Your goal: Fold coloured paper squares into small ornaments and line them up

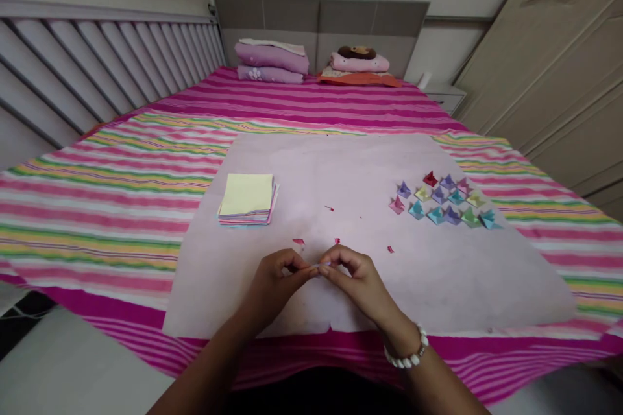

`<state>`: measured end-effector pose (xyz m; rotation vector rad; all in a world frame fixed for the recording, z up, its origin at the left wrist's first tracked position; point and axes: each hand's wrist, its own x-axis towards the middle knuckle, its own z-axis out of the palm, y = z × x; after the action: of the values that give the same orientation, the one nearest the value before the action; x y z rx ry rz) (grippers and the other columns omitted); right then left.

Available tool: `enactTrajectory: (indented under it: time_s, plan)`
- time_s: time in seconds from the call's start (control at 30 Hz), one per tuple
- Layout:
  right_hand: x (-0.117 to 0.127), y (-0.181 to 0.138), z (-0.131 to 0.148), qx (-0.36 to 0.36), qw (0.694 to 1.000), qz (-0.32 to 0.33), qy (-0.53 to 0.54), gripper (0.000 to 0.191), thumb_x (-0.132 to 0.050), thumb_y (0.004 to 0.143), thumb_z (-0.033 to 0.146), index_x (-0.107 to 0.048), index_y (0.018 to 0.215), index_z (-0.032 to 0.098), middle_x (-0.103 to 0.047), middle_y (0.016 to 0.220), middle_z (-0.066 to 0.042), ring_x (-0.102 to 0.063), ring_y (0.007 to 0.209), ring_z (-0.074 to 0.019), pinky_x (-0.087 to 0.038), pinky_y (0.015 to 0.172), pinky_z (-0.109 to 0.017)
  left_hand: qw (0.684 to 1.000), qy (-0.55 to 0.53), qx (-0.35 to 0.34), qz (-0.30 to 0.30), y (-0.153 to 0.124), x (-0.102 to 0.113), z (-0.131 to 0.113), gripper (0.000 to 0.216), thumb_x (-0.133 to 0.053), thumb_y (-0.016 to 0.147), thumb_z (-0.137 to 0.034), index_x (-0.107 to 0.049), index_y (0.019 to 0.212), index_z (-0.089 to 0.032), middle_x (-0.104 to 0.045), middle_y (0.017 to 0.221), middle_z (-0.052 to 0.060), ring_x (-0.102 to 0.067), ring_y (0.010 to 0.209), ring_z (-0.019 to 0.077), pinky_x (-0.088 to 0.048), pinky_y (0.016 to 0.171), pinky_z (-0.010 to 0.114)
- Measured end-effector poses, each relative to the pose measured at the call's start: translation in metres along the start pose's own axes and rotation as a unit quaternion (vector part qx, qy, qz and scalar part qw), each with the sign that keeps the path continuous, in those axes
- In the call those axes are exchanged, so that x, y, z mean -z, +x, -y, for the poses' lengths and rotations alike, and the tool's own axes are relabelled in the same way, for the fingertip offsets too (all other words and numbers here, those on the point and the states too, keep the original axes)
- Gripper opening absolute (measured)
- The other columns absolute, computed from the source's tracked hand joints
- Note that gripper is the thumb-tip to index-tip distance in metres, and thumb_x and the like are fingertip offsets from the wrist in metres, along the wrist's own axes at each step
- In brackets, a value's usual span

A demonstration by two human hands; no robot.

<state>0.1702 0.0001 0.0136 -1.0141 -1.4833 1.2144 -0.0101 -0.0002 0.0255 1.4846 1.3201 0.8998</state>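
A striped bedsheet (121, 207) in pink, magenta, green and yellow; a pale pink paper sheet (341, 168).
The square paper stack (247, 198) is pale yellow on top; the small folded paper shapes (445, 201) are red, purple, pink, teal, green; the tiny pinched paper scrap (324, 265) is whitish.

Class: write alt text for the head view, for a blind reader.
The left hand and right hand pinch a small paper piece over a pale sheet on a striped bed. A paper stack lies left, folded shapes right.
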Motion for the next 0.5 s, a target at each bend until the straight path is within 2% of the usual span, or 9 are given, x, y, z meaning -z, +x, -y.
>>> enactTrajectory:
  time_s: [0.1,0.23,0.33,0.5]
  plan:
    - [0.0020,0.0013,0.0021,0.004,1.000,0.010,-0.011,0.010,-0.067,0.082,0.029,-0.068,0.077,0.020,-0.065,0.077,-0.002,-0.059,0.075,-0.0163,-0.045,0.072,-0.029,0.999,0.001,-0.010,0.032,0.0004,0.0019,0.0000,0.024,-0.066,0.077,-0.039,-0.063,0.067,-0.018,-0.058,0.064,-0.002,-0.050,0.063,0.0128,-0.038,0.060,0.025]
    - [0.0007,0.0016,0.0004,0.003,1.000,-0.026,-0.013,0.013,-0.069,0.079,0.029,-0.066,0.070,0.020,-0.063,0.071,0.000,-0.056,0.070,-0.0158,-0.043,0.069,-0.029,0.999,-0.026,0.000,0.022,0.0031,-0.0008,0.0013,0.026,-0.067,0.075,-0.039,-0.059,0.064,-0.017,-0.054,0.060,-0.003,-0.045,0.061,0.0121,-0.035,0.058,0.025]
    - [-0.0017,0.0025,-0.0037,-0.042,0.997,-0.042,0.051,0.015,-0.073,0.075,0.031,-0.066,0.068,0.020,-0.063,0.068,0.001,-0.055,0.066,-0.0146,-0.042,0.066,-0.028,0.994,-0.096,0.049,0.035,0.0060,-0.0032,0.0030,0.027,-0.069,0.071,-0.041,-0.059,0.063,-0.017,-0.054,0.059,-0.002,-0.045,0.060,0.0119,-0.035,0.059,0.025]
    - [-0.0064,0.0057,-0.0072,-0.121,0.973,-0.077,0.179,0.019,-0.083,0.063,0.032,-0.070,0.067,0.019,-0.066,0.064,0.001,-0.056,0.060,-0.0123,-0.043,0.062,-0.026,0.972,-0.204,0.110,0.050,0.0087,-0.0051,0.0057,0.028,-0.071,0.069,-0.041,-0.059,0.061,-0.016,-0.058,0.058,-0.001,-0.049,0.061,0.0116,-0.037,0.063,0.025]
